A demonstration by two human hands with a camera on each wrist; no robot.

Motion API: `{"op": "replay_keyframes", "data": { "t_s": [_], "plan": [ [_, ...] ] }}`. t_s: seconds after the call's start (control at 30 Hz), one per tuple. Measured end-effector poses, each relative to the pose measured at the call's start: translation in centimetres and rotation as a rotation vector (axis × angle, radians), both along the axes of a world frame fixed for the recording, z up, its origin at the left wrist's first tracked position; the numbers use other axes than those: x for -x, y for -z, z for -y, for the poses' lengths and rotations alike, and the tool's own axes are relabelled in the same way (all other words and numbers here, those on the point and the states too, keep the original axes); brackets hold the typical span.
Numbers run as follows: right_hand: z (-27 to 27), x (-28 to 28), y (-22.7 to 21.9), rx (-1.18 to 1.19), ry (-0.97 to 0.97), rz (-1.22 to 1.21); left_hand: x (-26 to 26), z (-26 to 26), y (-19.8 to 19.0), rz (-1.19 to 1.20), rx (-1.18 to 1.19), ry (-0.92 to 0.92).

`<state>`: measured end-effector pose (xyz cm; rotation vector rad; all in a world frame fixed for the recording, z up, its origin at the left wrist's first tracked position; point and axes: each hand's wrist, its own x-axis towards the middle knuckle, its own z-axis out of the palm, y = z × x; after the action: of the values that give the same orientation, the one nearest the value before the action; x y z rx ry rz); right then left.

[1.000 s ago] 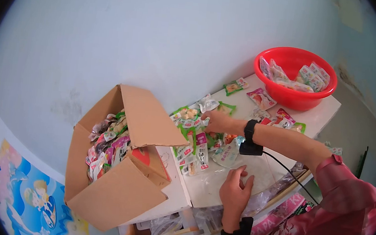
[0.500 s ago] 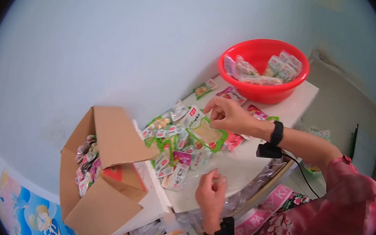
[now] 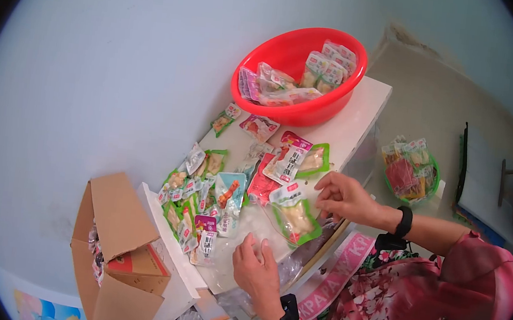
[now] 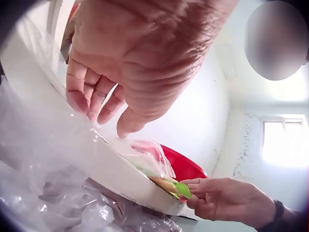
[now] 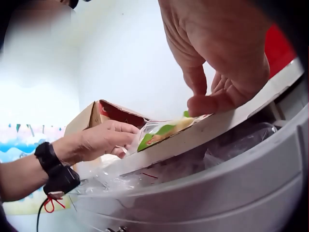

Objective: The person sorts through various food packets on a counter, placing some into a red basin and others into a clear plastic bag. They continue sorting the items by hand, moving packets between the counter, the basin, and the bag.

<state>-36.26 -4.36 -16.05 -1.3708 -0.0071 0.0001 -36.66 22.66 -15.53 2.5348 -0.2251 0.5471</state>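
A snack packet [image 3: 295, 217] with a green border and pale food inside lies at the front of the white table [image 3: 362, 108]. My right hand [image 3: 349, 201] pinches its green corner [image 4: 183, 190] between thumb and fingers. Close to the packet's other side, my left hand [image 3: 252, 269] hovers low over the tabletop, fingers relaxed and holding nothing. Several other packets are spread beyond the hands: a blue-topped one [image 3: 229, 194], a purple and white one [image 3: 288, 157], a red one [image 3: 262, 182] and a green-edged one [image 3: 314, 161].
A red basin [image 3: 293, 111] holding packets stands at the far end. A heap of packets [image 3: 183, 205] lies along the wall side. The open cardboard box [image 3: 122, 215] is at the left. Clear plastic bags [image 4: 43, 169] fill the open drawer below. A green basket [image 3: 437, 179] of packets sits on the floor.
My right hand has come from the heap toward the table's front with the green-edged packet. My left hand has stayed near the front edge, its fingers loosening. The view has swung right.
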Motion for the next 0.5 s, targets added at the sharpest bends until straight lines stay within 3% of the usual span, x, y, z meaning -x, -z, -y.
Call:
{"op": "replay_keyframes", "data": {
  "t_s": [0.03,0.13,0.23,0.33,0.43,0.5],
  "plan": [
    [0.2,0.7,-0.7,0.138,-0.039,-0.006,0.3,0.4,-0.4,0.001,-0.032,-0.005],
    [0.9,0.2,-0.5,0.515,0.068,0.29,0.9,1.4,-0.9,0.042,-0.026,-0.041],
    [0.7,-1.7,-1.7,0.511,0.144,0.41,2.0,2.7,-1.4,0.062,0.025,-0.063],
    [-0.2,-4.0,-2.4,0.817,0.046,0.626,2.2,4.5,-1.9,0.043,0.031,-0.024],
    [-1.7,-5.5,-2.4,1.122,-0.19,0.602,1.8,5.7,-1.9,0.037,-0.1,-0.008],
    [-1.6,-5.5,-2.3,1.122,-0.23,0.599,1.4,5.4,-1.4,0.013,-0.098,0.003]
  ]
}}
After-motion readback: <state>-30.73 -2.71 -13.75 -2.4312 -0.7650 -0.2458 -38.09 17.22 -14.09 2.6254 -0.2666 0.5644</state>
